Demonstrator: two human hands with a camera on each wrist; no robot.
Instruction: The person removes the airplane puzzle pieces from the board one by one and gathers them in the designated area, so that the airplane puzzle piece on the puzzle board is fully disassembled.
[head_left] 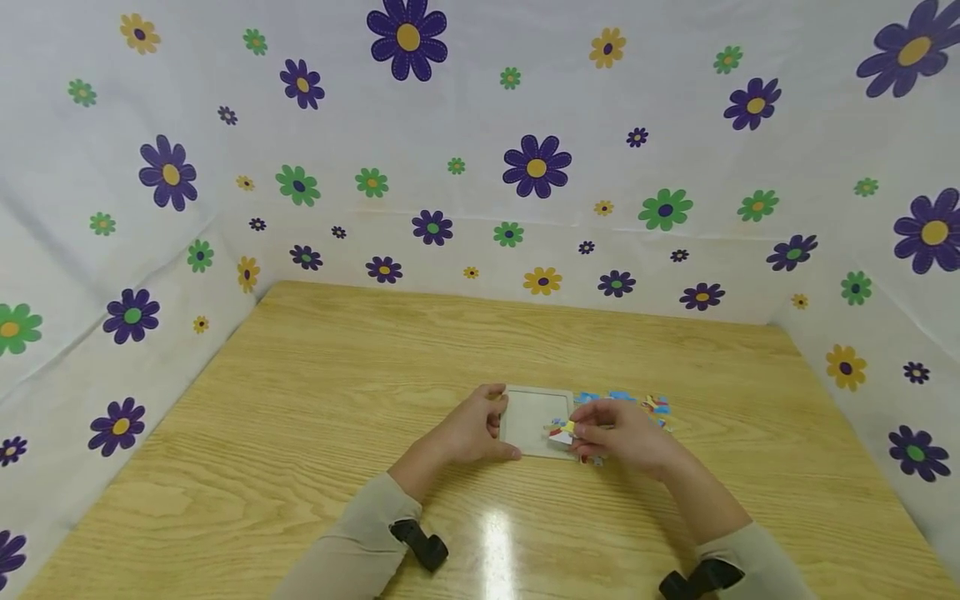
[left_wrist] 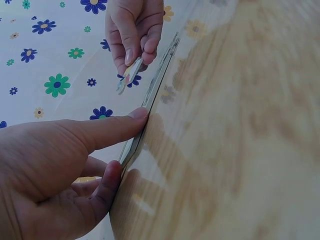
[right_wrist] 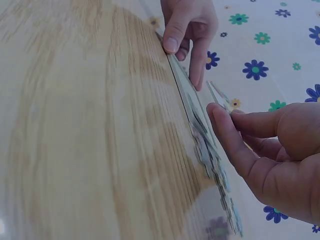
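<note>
A shallow pale puzzle tray [head_left: 527,417] with a raised rim lies on the table. My left hand [head_left: 471,429] holds its left side, thumb at the near edge and other fingers towards the far left corner. Over the tray's right part, my right hand [head_left: 626,432] pinches a colourful jigsaw piece [head_left: 559,430] between thumb and fingers. In the right wrist view the held piece [right_wrist: 218,95] is seen edge-on, tilted and raised above the tray. Loose jigsaw pieces [head_left: 657,404] lie right of the tray, partly hidden by my right hand.
The wooden table [head_left: 360,358] extends around the tray. A white cloth with printed flowers [head_left: 480,108] surrounds its back and sides. Black straps with small devices [head_left: 422,546] sit on both sleeves.
</note>
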